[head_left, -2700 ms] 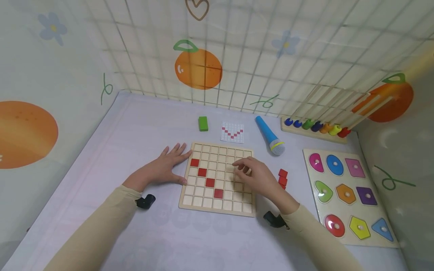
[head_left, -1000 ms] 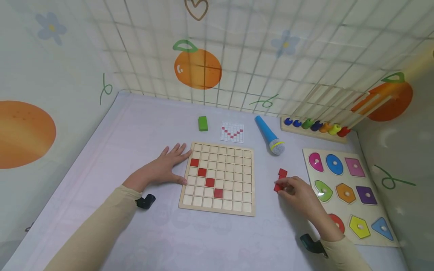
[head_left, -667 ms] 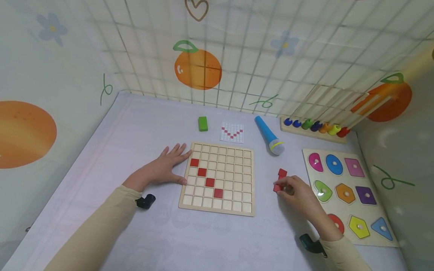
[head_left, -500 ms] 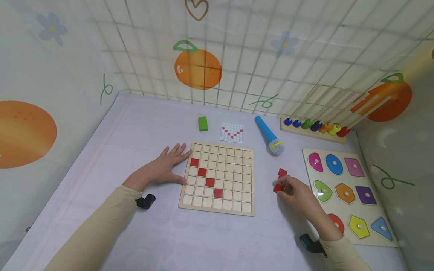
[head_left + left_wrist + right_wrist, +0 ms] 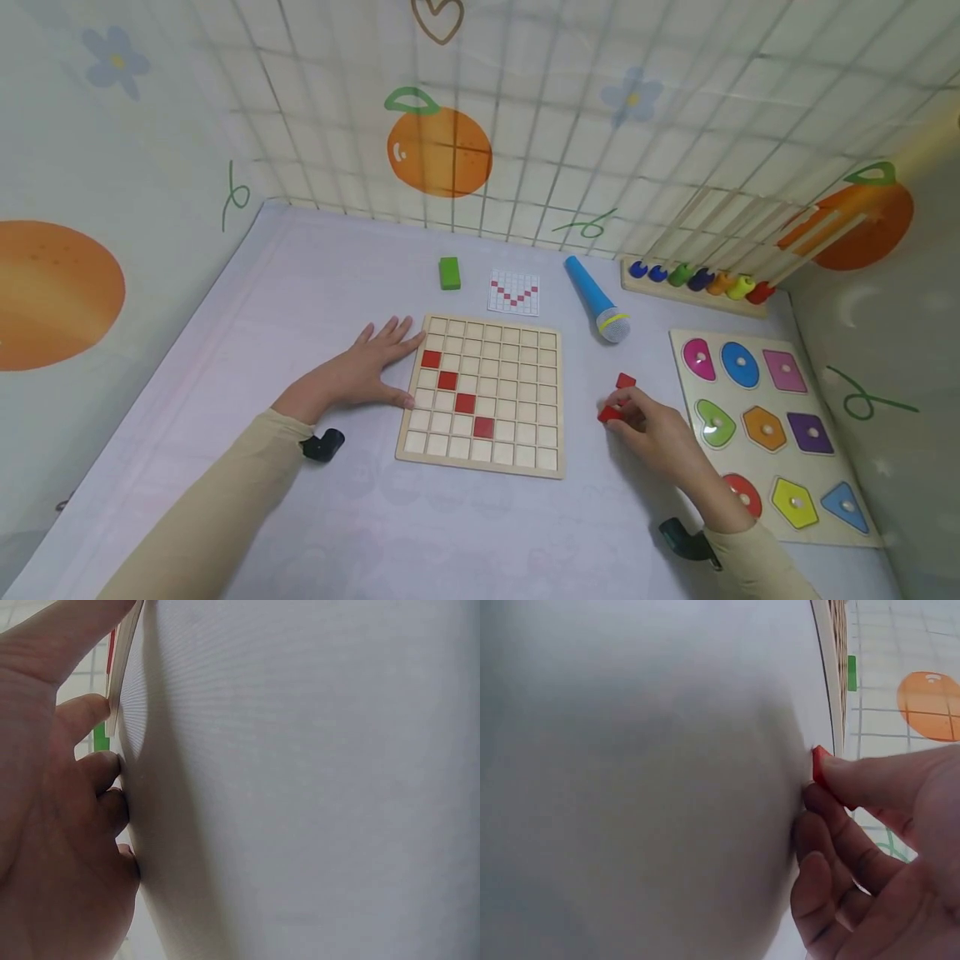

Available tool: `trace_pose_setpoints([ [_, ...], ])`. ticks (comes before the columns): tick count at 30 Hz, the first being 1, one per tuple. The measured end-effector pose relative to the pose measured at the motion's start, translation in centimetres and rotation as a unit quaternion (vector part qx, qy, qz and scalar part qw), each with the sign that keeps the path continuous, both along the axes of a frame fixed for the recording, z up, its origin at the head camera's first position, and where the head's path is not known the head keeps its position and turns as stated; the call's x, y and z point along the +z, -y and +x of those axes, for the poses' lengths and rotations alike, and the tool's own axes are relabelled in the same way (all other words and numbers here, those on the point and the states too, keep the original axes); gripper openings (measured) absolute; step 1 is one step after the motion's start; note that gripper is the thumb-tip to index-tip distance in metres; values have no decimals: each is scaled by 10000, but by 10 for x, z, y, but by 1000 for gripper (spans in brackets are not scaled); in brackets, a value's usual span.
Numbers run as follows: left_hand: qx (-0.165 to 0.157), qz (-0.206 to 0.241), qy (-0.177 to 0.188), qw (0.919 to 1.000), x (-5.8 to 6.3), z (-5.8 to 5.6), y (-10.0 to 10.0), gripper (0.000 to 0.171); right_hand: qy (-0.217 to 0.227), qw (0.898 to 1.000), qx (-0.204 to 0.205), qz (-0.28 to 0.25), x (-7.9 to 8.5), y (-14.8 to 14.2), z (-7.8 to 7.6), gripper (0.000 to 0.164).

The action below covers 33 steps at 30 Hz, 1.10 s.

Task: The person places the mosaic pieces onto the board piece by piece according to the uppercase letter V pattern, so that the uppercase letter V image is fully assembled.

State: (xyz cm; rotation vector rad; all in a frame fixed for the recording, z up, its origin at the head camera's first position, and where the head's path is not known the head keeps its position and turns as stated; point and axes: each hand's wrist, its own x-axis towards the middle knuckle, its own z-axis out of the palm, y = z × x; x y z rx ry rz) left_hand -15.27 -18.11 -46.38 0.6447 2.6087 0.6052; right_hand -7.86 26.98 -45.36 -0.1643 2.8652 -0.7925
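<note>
Plainly visible at inspection, the person's right hand [image 5: 654, 433] pinched a red tile [image 5: 609, 413] between thumb and forefinger, the gap between them no wider than the tile. That tile was tilted, low over the pale table [image 5: 465, 533] to the right of the wooden grid board [image 5: 517, 425] and apart from it; whether its lower edge touched the cloth could not be determined. A loose red tile [image 5: 626, 381] lay just beyond the fingertips. Whether others lay beneath the fingers could not be told.

The left hand [image 5: 356, 371] had its fingers spread and gripped nothing. Its thumb and forefinger touched the left edge of the grid board, while the remaining fingers rested on the cloth.

Four placed red tiles [image 5: 465, 403] sat in the board's cells, forming a diagonal from the leftmost column down to the row above the bottom one.

Behind the board lay a pattern card [image 5: 513, 292] printed with a red V, a green block [image 5: 449, 273] to its left and a blue toy microphone [image 5: 592, 296] to its right. A bead rack [image 5: 693, 297] with upright rods stood at the far right. Nearer, a shape puzzle board [image 5: 780, 400] lay beside the right hand, its near-left part partly hidden by the wrist.
</note>
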Motion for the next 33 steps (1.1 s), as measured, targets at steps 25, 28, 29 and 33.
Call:
trace_pose_setpoints([
  [25, -36, 60, -13, 10000, 1, 0, 0, 113, 5, 9966, 363, -734, 0, 33, -10, 27],
  [28, -19, 19, 29, 10000, 1, 0, 0, 113, 47, 9958, 417, -815, 2, 39, -11, 28],
  [29, -25, 24, 21, 10000, 1, 0, 0, 113, 63, 9956, 419, -832, 2, 41, -11, 28],
  [33, -10, -2, 63, 10000, 1, 0, -1, 112, 125, 9955, 396, -853, 2, 47, -11, 28],
])
